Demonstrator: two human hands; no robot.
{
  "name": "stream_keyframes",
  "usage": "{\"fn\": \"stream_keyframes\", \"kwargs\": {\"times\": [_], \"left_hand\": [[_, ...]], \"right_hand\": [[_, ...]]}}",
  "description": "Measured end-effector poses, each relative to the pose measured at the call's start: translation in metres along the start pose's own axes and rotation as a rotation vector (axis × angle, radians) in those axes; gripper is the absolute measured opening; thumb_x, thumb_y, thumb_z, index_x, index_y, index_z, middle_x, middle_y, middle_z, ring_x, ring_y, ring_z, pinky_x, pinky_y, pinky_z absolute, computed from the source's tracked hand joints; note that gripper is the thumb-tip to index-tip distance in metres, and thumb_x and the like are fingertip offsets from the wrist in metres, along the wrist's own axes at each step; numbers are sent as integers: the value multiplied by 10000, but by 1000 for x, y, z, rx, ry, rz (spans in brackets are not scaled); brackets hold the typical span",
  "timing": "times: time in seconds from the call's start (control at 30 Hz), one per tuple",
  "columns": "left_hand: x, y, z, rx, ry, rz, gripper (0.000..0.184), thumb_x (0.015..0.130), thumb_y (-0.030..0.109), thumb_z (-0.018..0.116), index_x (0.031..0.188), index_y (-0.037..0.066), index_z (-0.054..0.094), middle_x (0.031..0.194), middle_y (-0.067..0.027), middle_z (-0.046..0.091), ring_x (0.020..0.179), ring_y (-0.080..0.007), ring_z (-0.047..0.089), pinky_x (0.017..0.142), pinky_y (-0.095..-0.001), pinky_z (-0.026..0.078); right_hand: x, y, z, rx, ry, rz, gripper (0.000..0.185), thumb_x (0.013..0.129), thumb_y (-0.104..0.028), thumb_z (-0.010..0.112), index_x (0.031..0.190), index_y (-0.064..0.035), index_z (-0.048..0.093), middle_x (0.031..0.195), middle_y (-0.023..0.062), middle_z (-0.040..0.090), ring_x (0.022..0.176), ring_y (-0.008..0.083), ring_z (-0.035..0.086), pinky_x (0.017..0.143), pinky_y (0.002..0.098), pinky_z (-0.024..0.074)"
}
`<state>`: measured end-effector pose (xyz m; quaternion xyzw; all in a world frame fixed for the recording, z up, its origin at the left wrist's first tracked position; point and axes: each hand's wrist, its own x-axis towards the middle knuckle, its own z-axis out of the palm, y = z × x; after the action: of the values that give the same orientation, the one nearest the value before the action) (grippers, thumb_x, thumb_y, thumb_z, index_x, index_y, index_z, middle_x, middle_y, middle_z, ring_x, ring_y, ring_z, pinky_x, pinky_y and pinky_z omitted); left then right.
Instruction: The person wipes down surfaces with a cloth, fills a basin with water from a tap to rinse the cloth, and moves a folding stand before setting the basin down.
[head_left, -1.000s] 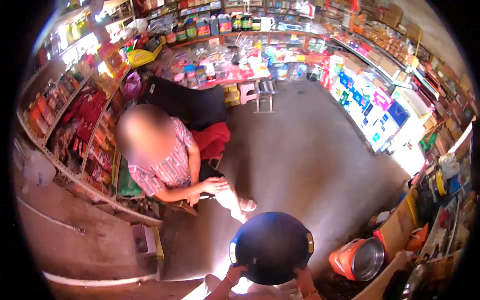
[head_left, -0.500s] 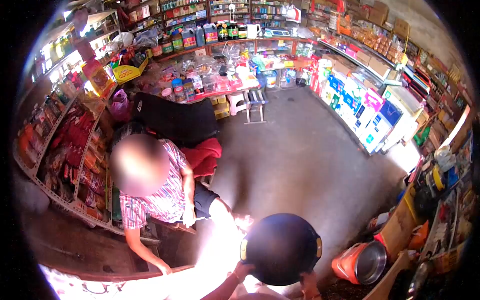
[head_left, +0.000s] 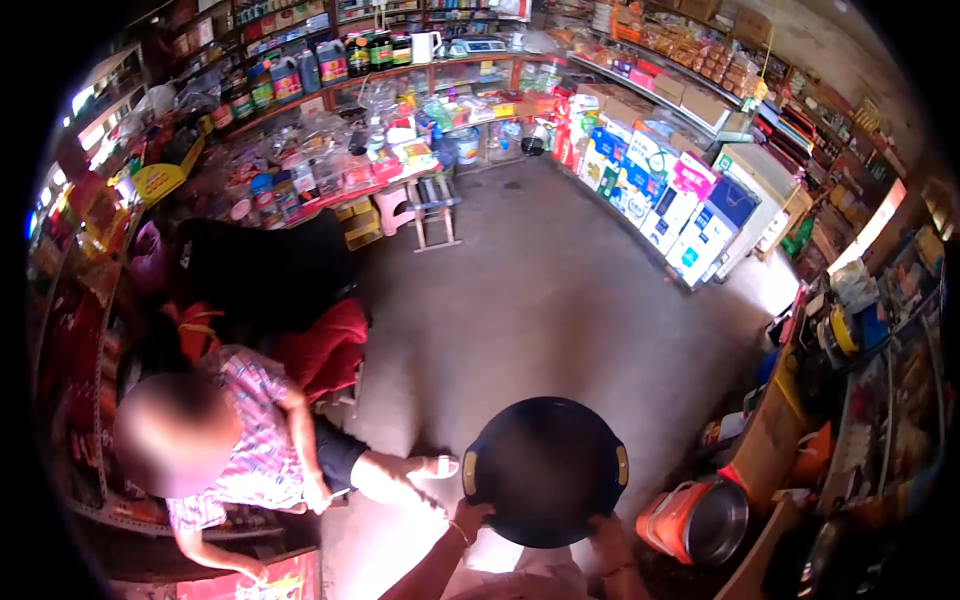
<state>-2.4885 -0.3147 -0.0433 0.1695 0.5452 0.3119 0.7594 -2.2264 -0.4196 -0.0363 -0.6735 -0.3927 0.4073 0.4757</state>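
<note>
A round dark wok (head_left: pixel 545 470) with two side handles is held out in front of me at the bottom centre. My left hand (head_left: pixel 472 518) grips its lower left rim, and a thin band circles the wrist. On the lower right rim, my right hand (head_left: pixel 608 540) is closed round the edge. The fingers are partly hidden by the wok. To the left sits a person (head_left: pixel 250 430) in a patterned shirt and dark shorts, apart from my hands, with one hand lowered to a red surface (head_left: pixel 290 580).
An orange bucket (head_left: pixel 665 520) with a metal basin (head_left: pixel 715 522) stands right of the wok. Stacked boxes (head_left: pixel 640 180) line the back right. Beyond the floor are a small folding stool (head_left: pixel 435 210), a pink stool (head_left: pixel 392 210) and a goods-covered table (head_left: pixel 340 190).
The view has turned right, so the room and seated person appear further left. The person's arm has reached down to the lower left. The wok remains in both my hands.
</note>
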Motion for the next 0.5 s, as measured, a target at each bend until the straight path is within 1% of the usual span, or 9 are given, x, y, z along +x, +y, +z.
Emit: {"fn": "stream_keyframes", "kwargs": {"times": [0.03,0.07,0.13,0.2,0.27,0.33,0.4,0.43,0.5], "left_hand": [[10,10,19,-33,5,51,293,619,43,606,908,51,555,735,-30,573,597,-153,541,485,-231,429],[31,9,24,33,-11,20,317,627,15,589,942,36,555,780,-49,585,653,-181,566,531,-253,466],[55,28,65,-211,-89,56,315,636,-20,551,949,17,532,845,-71,575,719,-191,562,592,-282,469],[82,54,100,-190,-65,55,287,638,-20,542,923,18,541,880,-77,577,766,-196,569,625,-286,475],[109,67,129,-164,-13,86,280,639,-29,532,916,11,542,879,-84,582,776,-214,575,648,-302,477],[129,101,166,66,-40,320,285,637,-31,528,919,12,536,871,-79,578,782,-223,568,658,-307,472],[172,130,189,-264,37,50,322,623,-19,541,944,5,535,890,-83,581,807,-235,561,688,-318,467],[202,137,199,-310,-31,184,375,613,-20,532,988,-6,528,917,-86,581,824,-246,556,727,-321,463],[253,158,209,-298,-2,201,352,616,-14,536,969,-13,537,878,-87,580,776,-236,559,692,-315,472]], "right_hand": [[23,3,-9,-22,-18,-43,369,659,54,486,1026,23,497,919,97,567,801,217,560,644,296,495],[45,6,-19,-43,-35,-86,367,660,54,487,1025,23,500,912,96,569,801,212,558,640,293,494],[105,-8,-34,86,-46,-2,369,651,54,505,1019,26,506,902,92,571,797,212,555,650,282,481],[166,-37,-47,201,-36,59,371,639,61,520,1009,31,512,899,88,573,793,210,553,666,271,468],[223,-70,-62,414,52,491,379,627,88,515,1003,44,512,899,90,574,776,209,555,690,271,469],[280,-82,-73,443,12,457,374,637,102,506,1007,50,508,905,91,576,773,202,560,684,275,477],[341,-100,-79,356,-57,447,362,660,88,512,1020,52,504,923,98,578,799,213,564,719,291,478],[371,-112,-80,291,-66,480,355,681,68,522,1035,48,503,940,102,580,815,226,566,753,302,471],[432,-118,-77,271,-74,451,357,683,63,522,1039,48,503,942,103,580,808,223,565,759,299,468]]}}
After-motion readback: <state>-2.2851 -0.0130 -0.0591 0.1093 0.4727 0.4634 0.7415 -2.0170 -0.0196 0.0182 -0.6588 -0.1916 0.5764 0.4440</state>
